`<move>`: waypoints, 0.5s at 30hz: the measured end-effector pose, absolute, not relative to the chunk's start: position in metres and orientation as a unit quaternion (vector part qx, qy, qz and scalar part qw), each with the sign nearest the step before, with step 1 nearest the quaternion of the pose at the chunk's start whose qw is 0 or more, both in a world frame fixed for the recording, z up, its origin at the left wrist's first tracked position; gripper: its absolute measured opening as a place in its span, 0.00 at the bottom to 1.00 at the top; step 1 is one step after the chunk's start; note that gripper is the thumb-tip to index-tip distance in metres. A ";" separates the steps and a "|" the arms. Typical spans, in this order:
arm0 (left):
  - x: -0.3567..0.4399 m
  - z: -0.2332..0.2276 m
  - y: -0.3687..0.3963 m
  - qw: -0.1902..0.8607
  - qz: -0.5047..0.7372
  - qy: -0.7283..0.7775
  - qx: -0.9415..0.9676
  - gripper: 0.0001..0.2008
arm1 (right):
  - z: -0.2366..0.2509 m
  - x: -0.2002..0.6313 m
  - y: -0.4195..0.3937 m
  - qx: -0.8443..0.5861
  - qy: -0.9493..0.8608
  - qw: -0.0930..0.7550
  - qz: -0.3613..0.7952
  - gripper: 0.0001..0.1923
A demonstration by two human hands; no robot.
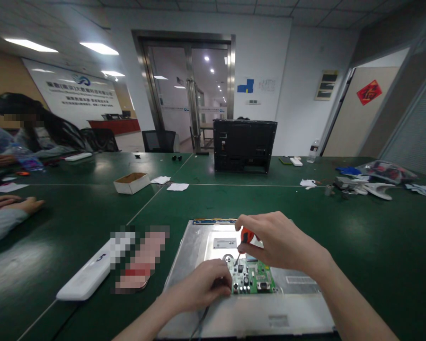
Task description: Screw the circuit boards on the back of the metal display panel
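right hand [275, 244]: fingers curled tight round the orange handle of a screwdriver [244, 239], its tip set down on the far left corner of the circuit board [252, 278].
left hand [206, 284]: rests on the near left edge of the board, fingers bent and pressed together, steadying it; whether they pinch anything cannot be told.
board: green, small, lying on the metal back of a flat panel [199, 246] that sits on the near part of the green table [376, 237], right of centre.
step: judging by the tip on the corner, a screw at that corner is being worked.
next move: it looks to call for the tip staying square in the screw head and the board staying pinned flat.
cardboard box [131, 183]: far left, open, shallow; its contents cannot be seen from here.
white case [88, 277]: near left of the panel, long and closed.
black monitor shell [244, 145]: upright, far centre.
other people: sleeves and hands at the far left edge, well apart from the panel.
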State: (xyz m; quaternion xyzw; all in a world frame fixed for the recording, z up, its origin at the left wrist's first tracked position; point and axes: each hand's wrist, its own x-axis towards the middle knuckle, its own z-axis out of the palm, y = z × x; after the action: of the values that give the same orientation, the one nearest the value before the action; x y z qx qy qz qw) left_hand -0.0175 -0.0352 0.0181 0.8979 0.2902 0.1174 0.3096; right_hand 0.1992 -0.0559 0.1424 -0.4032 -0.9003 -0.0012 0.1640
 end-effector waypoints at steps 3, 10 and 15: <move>-0.017 0.018 -0.036 0.307 0.116 0.296 0.897 0.05 | 0.143 0.199 -0.056 -0.404 -0.901 0.161 0.003 0.10; -0.017 0.023 -0.037 0.311 0.121 0.275 0.902 0.06 | 0.145 0.198 -0.057 -0.396 -0.906 0.150 0.006 0.11; -0.018 0.022 -0.036 0.310 0.132 0.278 0.900 0.07 | 0.144 0.196 -0.058 -0.372 -0.917 0.141 0.013 0.11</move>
State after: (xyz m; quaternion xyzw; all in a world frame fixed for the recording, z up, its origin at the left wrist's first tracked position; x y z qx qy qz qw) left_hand -0.0180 -0.0362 0.0216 0.8995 0.2783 0.1323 0.3098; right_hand 0.1957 -0.0584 0.1438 -0.3721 -0.9173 0.0133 0.1410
